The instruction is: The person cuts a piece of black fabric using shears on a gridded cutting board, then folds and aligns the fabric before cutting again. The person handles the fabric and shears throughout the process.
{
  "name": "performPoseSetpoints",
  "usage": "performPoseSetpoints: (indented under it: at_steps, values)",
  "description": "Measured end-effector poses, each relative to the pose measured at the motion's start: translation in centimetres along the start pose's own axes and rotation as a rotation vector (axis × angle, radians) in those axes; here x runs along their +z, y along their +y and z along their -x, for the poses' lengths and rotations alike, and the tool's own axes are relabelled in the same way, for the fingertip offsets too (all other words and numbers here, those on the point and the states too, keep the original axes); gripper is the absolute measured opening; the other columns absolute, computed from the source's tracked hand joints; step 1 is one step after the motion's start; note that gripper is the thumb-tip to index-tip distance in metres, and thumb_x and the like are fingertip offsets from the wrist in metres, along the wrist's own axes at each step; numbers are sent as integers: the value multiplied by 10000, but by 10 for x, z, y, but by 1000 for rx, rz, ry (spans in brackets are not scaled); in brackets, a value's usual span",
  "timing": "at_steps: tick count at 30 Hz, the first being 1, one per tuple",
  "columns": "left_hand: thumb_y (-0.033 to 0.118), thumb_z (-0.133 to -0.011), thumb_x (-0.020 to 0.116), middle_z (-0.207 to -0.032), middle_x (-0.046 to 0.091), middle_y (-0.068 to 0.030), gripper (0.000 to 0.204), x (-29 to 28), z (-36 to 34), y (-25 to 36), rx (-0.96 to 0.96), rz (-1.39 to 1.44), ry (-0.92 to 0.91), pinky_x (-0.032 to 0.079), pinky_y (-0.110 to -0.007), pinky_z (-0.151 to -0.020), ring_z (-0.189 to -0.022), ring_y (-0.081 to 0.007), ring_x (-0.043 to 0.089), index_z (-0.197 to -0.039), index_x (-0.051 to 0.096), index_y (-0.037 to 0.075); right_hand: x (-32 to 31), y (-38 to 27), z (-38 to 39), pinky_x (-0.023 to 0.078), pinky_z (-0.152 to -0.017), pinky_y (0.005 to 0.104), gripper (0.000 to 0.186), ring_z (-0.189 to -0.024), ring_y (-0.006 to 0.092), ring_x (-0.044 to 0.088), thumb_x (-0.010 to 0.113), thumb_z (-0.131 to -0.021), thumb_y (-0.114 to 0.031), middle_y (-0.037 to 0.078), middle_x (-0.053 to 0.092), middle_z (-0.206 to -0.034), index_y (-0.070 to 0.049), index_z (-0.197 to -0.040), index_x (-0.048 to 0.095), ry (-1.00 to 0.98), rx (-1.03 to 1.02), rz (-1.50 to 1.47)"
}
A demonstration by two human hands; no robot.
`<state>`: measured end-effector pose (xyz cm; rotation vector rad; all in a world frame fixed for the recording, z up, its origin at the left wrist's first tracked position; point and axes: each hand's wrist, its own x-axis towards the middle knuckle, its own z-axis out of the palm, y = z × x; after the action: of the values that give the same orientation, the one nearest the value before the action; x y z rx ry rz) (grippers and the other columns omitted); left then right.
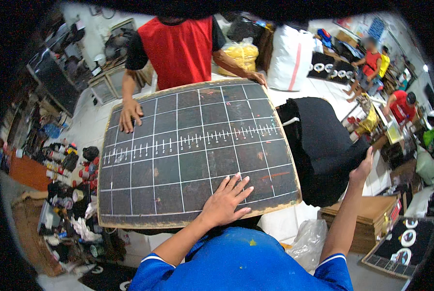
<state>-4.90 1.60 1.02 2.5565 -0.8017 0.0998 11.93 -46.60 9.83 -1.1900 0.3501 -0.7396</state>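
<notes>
A: Where is the board [192,167], and how does it lie?
B: Right in front of the person in blue, face up, its long axis running left to right across the body. The right end sits slightly farther away than the left. The row of white tick marks [192,141] follows that same long direction, and white grid lines cross it.

A: And the left hand [226,200]?
B: Flat near the board's near edge, right of its middle, fingers spread and pointing up and rightward. It grips nothing.

A: The right hand [361,169]?
B: Out to the right, well apart from the board, closed on the outer corner of the black cloth [323,140]. Some fingers are hidden, so I cannot tell how tight that hold is.

A: Which way does the cloth run?
B: From beside the board's right edge outward, that corner pointing right. Its folds hide any clear long axis.

A: Anyone opposite?
B: A co-worker in a red shirt [180,51], one hand [129,115] on the board's left part, the other [257,78] at its far right corner.
</notes>
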Motion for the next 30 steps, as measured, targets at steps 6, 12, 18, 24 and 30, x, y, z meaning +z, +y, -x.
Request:
performPoseSetpoints:
  at_steps: [6,12,18,24,30]
  values:
    - [571,-1018,622,-1711,382,-190,740,11,3,6,-229,-144,103,201,-574,-1326,-1609,-443,269,-1587,517,111,151,-57,42,431,-1196,404,485,-1359,349,599,564,-1128,-223,236,586,-1524,37,-1537,539,-123,-432,403]
    - [495,-1065,610,-1689,408,-222,691,5,32,17,-451,25,242,204,-560,-1320,-1609,-446,277,-1584,498,52,164,-61,186,573,-935,372,266,-1086,246,721,651,-1083,-175,186,729,-1276,4,-1280,649,-993,-434,474]
    - [318,-1126,536,-1538,570,-281,477,-13,56,17,-607,541,472,374,-485,-1247,-1531,-439,436,-1480,599,5,134,-29,281,623,-839,479,210,-1054,465,731,686,-1007,-76,232,712,-1277,17,-1187,630,-1636,-544,213]
    - [425,-1102,568,-1707,343,-272,716,-9,61,-24,-664,-251,182,288,-552,-1297,-1603,-439,294,-1599,401,-63,118,-2,275,568,-802,394,207,-897,354,743,688,-1026,-102,239,726,-1024,39,-1178,680,-1424,-281,491]
    - [590,-1080,502,-1711,333,-275,854,-45,81,-98,-707,-359,176,230,-568,-1313,-1601,-451,283,-1607,392,-72,119,53,277,468,-665,410,229,-667,307,525,641,-1083,-185,211,591,-767,40,-1040,624,-1266,-183,729]
